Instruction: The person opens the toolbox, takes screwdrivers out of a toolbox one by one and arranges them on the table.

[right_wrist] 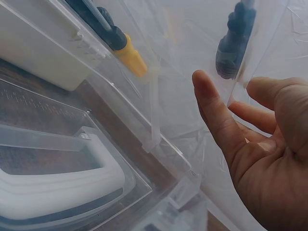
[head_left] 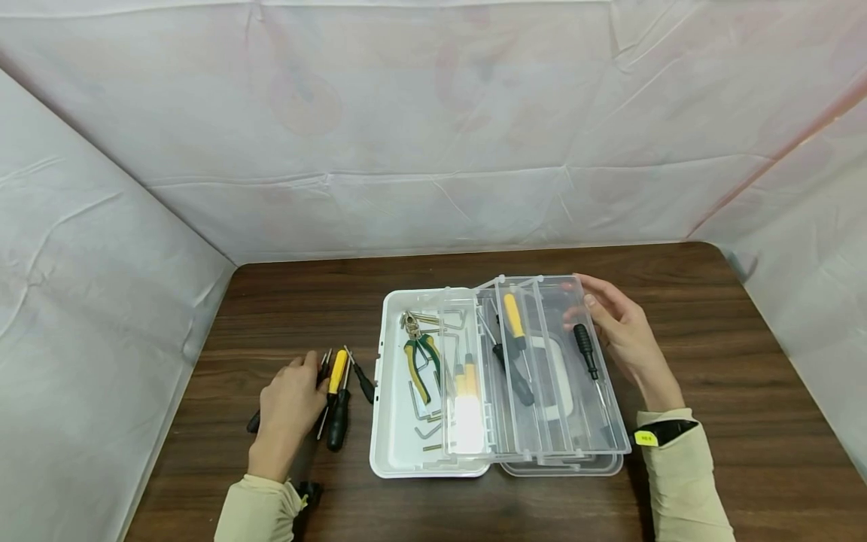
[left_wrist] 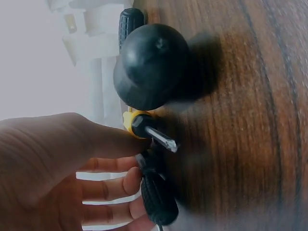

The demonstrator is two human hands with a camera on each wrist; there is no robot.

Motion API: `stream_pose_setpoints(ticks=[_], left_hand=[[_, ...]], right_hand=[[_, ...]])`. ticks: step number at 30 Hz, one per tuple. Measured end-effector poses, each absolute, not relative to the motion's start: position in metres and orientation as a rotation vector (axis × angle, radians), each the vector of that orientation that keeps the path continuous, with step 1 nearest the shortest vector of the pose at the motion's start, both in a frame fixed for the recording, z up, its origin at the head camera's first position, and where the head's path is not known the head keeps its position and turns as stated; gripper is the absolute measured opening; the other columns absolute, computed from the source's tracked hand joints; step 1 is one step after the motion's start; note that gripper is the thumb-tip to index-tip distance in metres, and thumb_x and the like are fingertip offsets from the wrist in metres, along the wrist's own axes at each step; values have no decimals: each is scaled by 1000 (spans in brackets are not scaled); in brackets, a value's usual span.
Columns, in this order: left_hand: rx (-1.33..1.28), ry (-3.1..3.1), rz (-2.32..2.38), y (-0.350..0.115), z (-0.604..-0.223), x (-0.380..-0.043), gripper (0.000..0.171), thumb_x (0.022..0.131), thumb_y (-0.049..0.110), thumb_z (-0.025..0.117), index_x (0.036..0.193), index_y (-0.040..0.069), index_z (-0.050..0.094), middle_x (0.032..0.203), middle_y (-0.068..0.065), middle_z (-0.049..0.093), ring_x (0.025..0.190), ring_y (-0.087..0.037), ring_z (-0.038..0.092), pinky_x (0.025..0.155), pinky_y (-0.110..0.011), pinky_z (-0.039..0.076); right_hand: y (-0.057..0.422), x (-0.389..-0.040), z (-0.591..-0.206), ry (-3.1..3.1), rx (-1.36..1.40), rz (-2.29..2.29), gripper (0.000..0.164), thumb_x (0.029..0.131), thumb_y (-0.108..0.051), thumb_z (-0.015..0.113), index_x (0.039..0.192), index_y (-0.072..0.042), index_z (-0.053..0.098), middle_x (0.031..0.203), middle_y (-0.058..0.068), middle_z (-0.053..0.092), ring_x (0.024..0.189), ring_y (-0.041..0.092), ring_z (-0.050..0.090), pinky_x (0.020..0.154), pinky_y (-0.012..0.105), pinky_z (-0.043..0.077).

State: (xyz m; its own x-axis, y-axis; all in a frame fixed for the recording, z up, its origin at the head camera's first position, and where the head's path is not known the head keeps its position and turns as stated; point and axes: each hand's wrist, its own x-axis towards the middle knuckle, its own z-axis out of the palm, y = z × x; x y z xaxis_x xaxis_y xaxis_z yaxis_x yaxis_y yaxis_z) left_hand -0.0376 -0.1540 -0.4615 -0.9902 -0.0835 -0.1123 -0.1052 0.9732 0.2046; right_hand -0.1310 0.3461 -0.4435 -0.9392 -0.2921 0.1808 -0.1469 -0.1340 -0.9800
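Note:
My left hand (head_left: 291,403) is at the left of the table among several loose screwdrivers. In the left wrist view, its thumb and fingers pinch a black-handled screwdriver (left_wrist: 159,199). A yellow-and-black screwdriver (head_left: 336,373) and one with a rounded black handle (head_left: 338,425) lie just right of it. My right hand (head_left: 626,331) holds the right edge of a clear compartment tray (head_left: 558,301), thumb on the near side and fingers behind the wall. The tray contains a yellow-handled screwdriver (head_left: 513,315) and a black-handled screwdriver (head_left: 584,342), among others.
A white toolbox base (head_left: 382,452) is left of the tray, which overlaps it. Inside are green-and-yellow pliers (head_left: 413,361) and several hex keys (head_left: 427,433). Beneath the tray is a clear lid (head_left: 562,470) with a white handle (right_wrist: 96,192). White sheeting (head_left: 433,196) surrounds the table.

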Motion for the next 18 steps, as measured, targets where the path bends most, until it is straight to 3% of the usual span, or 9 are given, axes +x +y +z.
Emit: stream_pose_setpoints(ticks=[3,9,18], left_hand=[[-128,3005,292,-154,-460,-38,36,95,18,74,121,-3,61,113,-27,71,89,-47,70,60,-61,55],[-119,3006,288,-154,-456,-38,28,97,21,72,111,-1,62,111,-26,72,88,-46,70,59,-61,54],[-72,3087,266,-152,-447,-39,28,97,23,71,113,0,66,112,-24,72,93,-46,70,62,-64,55]], right_hand=[[346,-131,-443,1996,-516,-2240,44,110,-1,44,153,3,44,138,6,68,92,10,76,85,22,60],[346,-131,-443,1996,-503,-2238,44,110,-1,44,154,2,44,138,5,69,92,9,76,85,22,60],[346,-131,-444,1964,-524,-2261,44,110,0,43,153,4,44,137,6,69,92,10,76,83,24,61]])
